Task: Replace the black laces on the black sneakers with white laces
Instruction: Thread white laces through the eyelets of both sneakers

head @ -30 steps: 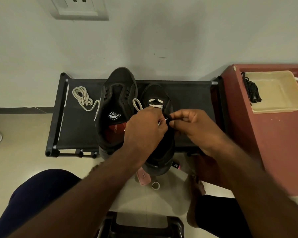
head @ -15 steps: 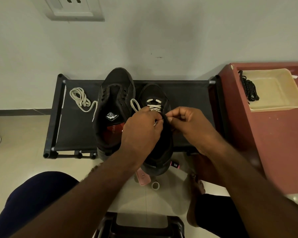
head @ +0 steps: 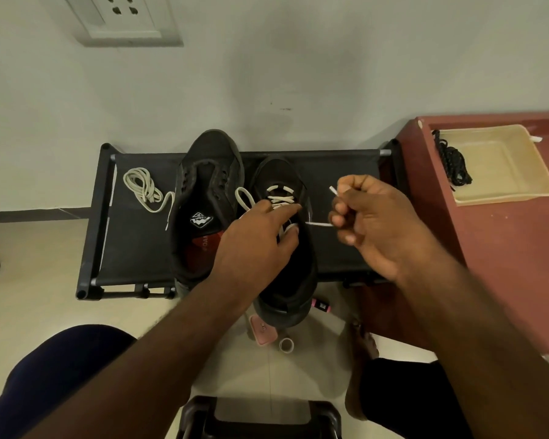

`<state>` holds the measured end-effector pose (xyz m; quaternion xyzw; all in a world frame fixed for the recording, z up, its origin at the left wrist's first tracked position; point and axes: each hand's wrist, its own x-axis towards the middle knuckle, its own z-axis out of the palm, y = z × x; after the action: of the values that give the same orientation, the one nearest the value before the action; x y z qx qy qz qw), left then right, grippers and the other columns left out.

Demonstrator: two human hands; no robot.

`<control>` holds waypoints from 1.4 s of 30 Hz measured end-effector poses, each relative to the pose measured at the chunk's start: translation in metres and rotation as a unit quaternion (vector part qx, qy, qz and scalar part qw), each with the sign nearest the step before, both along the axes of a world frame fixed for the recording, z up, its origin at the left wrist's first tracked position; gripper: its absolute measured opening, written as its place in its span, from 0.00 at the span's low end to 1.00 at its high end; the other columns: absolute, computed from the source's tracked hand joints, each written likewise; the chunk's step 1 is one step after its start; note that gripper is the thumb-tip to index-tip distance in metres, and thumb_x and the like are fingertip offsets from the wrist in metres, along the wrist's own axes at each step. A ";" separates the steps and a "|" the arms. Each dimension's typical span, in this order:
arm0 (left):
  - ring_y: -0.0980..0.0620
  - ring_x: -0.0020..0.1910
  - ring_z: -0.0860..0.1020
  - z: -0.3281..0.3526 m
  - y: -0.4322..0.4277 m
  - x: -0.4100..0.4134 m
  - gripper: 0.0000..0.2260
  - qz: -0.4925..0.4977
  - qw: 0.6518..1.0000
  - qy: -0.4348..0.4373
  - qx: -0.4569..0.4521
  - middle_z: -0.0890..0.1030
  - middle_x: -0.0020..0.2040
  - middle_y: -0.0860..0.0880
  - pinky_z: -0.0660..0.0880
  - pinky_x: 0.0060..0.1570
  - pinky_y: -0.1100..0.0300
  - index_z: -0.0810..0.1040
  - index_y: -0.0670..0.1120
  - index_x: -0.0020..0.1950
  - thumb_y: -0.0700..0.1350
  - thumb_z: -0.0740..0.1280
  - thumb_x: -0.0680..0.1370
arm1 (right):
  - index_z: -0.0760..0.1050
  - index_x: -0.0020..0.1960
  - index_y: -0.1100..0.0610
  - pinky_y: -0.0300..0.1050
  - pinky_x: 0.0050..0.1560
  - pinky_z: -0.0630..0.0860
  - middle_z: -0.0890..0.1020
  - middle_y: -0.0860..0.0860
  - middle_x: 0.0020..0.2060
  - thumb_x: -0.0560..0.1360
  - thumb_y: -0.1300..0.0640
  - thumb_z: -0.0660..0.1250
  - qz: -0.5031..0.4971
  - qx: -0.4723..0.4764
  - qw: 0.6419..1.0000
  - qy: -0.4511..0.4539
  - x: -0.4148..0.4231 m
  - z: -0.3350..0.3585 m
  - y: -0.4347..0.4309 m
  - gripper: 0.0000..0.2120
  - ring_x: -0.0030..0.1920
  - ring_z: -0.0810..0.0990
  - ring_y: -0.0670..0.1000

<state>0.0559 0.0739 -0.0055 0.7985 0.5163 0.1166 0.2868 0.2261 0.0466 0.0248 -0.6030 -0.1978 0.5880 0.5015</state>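
**Step in hand: drawing white lace through an eyelet**

The right hand (head: 371,226) is curled and pinches the white lace (head: 319,224), which is taut sideways from the part-laced sneaker (head: 292,280) on the shoe rack (head: 346,172). The left hand (head: 254,245), fingers extended, presses on the crossed rows. The next move probably calls for taking up slack, then feeding the tip into the opposite eyelet. The second sneaker (head: 203,185) is unlaced.
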 end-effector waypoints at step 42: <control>0.54 0.46 0.75 0.010 0.007 -0.008 0.15 0.033 0.997 0.035 -0.067 0.76 0.48 0.52 0.75 0.49 0.59 0.78 0.47 0.60 0.52 0.70 0.77 | 0.78 0.44 0.49 0.37 0.38 0.70 0.79 0.44 0.36 0.81 0.51 0.65 0.344 0.010 0.820 -0.458 0.007 -0.006 -0.006 0.08 0.38 0.77 0.42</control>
<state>0.0475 0.0809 0.0044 0.7640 0.5583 0.0635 0.3173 0.2326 0.0403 0.0187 -0.6907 -0.6052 0.3758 0.1243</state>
